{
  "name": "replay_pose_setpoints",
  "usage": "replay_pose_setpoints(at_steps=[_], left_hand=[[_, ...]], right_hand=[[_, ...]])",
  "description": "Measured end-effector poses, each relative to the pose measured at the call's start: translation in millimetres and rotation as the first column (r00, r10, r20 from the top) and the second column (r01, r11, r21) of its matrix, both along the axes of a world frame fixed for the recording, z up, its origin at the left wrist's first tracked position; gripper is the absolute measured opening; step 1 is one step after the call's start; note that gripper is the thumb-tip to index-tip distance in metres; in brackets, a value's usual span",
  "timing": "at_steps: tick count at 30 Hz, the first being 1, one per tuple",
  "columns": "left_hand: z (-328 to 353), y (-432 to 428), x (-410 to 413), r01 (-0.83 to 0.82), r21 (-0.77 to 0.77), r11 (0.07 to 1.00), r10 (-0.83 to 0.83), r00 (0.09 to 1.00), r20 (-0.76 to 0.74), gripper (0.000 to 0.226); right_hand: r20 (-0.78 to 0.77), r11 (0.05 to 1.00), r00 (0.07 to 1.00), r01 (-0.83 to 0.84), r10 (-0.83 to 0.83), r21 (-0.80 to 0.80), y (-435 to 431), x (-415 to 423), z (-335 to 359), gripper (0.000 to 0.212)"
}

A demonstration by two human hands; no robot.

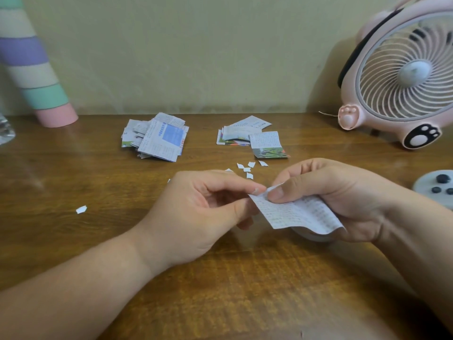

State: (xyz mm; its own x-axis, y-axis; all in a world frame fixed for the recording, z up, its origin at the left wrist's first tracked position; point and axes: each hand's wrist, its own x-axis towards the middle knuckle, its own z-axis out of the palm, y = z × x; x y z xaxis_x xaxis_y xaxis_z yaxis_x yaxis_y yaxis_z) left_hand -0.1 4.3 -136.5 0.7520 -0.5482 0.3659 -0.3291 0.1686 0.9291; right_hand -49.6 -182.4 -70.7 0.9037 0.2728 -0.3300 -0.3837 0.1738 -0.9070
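Pinching the paper slip by its corner with left hand fingers, clamping it with the right hand, near white scraps.

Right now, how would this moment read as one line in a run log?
left hand: pinches corner of printed paper slip | right hand: grips it | wooden table: torn scraps, stack of clippings

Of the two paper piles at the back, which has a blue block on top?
The left pile, nearer the striped tube; the right pile shows text and a green picture in front.
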Motion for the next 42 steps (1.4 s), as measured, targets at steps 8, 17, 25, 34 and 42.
replay_pose_setpoints(at_steps=[8, 17, 25, 34, 42], left_hand=[[5.1, 0.9, -3.4, -0.045, 0.069, 0.997, 0.037, 0.993, 0.108, 0.015], [7.8, -0.1, -1.1, -0.129, 0.233, 0.964, 0.130, 0.991, 0.013, 0.021], [6.7, -2.4, 0.6, -0.107, 0.168, 0.980, 0.127, 0.985, -0.116, 0.026], [12.0, -5.4, -1.8, -0.108, 0.112, 0.988, 0.139, 0.933, -0.332, 0.025], [16.1, -9.2, -2.8, -0.137, 0.055, 0.989, 0.143, 0.808, -0.571, 0.031]], right_hand=[[-0.006, 0.998, 1.000, -0.008, 0.008, -0.062, -5.1, 0.7, -3.6, 0.003], [0.774, 0.747, 0.631, 0.540, -0.054, -0.388, -17.9, 4.7, -17.6, 0.042], [0.857, 0.604, 0.410, 0.610, 0.313, -0.512, -8.9, 2.3, -34.9, 0.054], [0.826, 0.314, 0.281, 0.826, 0.488, -0.467, -8.3, 9.2, -29.9, 0.049], [0.805, 0.317, 0.067, 0.898, 0.589, -0.306, 9.8, -3.9, -22.3, 0.032]])
